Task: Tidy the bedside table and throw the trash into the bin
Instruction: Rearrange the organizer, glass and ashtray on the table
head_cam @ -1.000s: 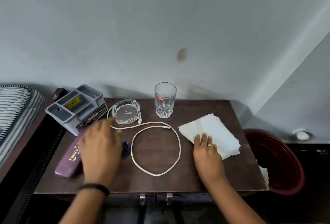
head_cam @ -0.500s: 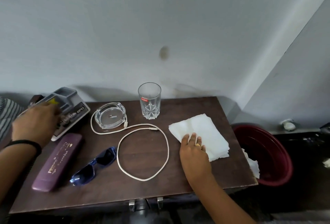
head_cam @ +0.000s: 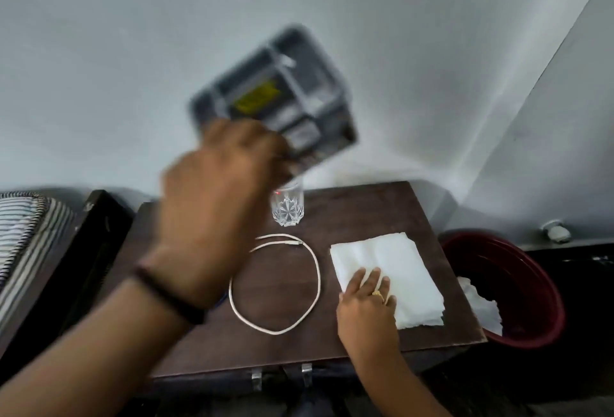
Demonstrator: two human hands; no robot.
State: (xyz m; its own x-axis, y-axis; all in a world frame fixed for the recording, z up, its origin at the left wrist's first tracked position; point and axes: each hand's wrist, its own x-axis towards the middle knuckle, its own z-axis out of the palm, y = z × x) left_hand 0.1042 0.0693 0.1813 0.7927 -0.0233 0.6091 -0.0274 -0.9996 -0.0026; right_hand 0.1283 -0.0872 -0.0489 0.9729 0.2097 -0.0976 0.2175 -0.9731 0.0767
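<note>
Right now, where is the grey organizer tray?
In the head view, the grey organizer tray is off the table, held up by the left hand in front of the wall, above the drinking glass at the table's back edge.

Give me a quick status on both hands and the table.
Left hand holds grey organizer lifted above table. Right hand flat on white tissue. Glass and cable loop directly below organizer.
</note>
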